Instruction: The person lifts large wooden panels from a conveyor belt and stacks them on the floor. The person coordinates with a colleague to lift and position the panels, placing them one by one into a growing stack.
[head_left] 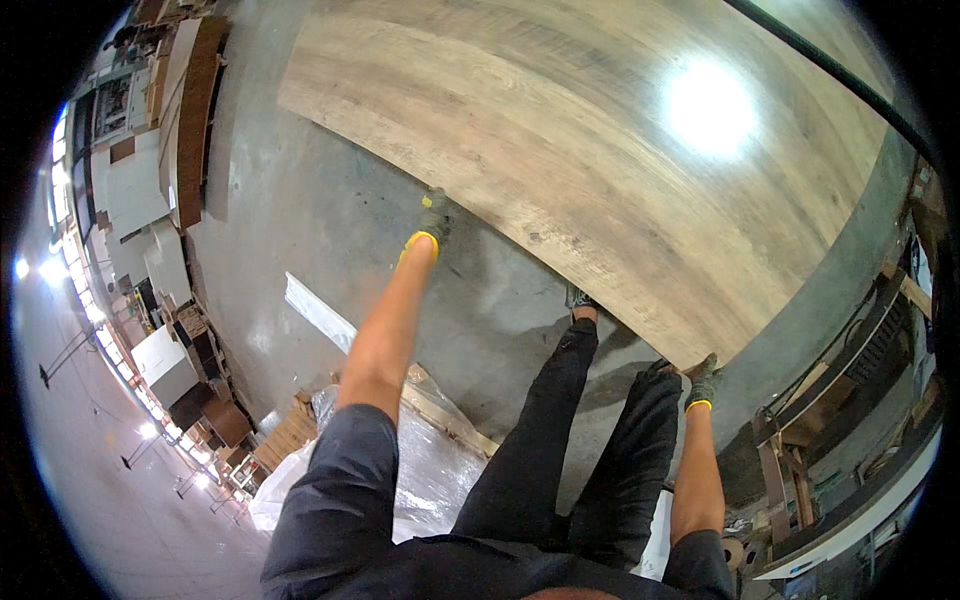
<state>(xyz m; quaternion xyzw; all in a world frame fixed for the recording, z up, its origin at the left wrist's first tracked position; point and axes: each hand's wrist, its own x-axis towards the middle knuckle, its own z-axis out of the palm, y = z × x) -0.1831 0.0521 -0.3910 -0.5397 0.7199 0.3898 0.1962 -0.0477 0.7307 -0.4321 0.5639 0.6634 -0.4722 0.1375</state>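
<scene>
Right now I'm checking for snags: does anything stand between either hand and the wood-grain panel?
Nothing visible does: the left hand is at the near edge of the panel, the right hand at its near corner.

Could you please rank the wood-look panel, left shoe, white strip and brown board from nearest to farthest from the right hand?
Nearest the right hand first:
1. Wood-look panel: its lower corner is at the hand.
2. Left shoe: left, by the panel's edge.
3. White strip: farther left.
4. Brown board: far upper left.
</scene>
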